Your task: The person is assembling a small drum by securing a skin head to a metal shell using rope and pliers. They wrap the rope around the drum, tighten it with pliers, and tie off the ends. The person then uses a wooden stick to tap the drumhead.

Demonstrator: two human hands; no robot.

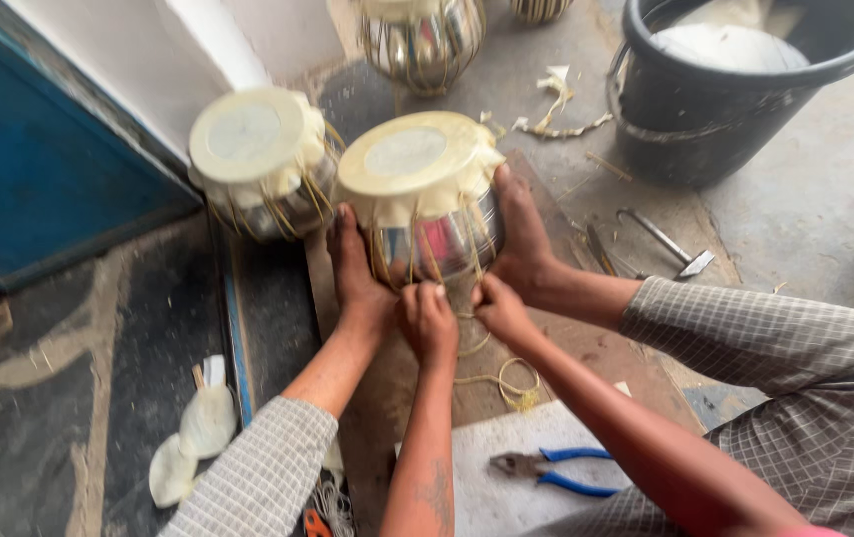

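The metal drum with its pale skin top stands tilted towards me, clamped between my left foot and right foot, one sole pressed to each side of it. My left hand sits just below the drum's near wall, fingers curled tight into a fist around the pale lacing that runs down the shiny shell. My right hand is just beside it, touching the drum's lower edge, fingers also closed on the lacing. Which strand each fist holds I cannot tell, since my knuckles cover the grip and the picture is blurred there. The drum's bottom is hidden behind my hands. A loose loop of cord lies on the floor nearer to me than the drum. A second drum stands just left of it. Blue-handled pliers lie well nearer me. Beyond the drum, another metal drum is cut off by the frame's top.
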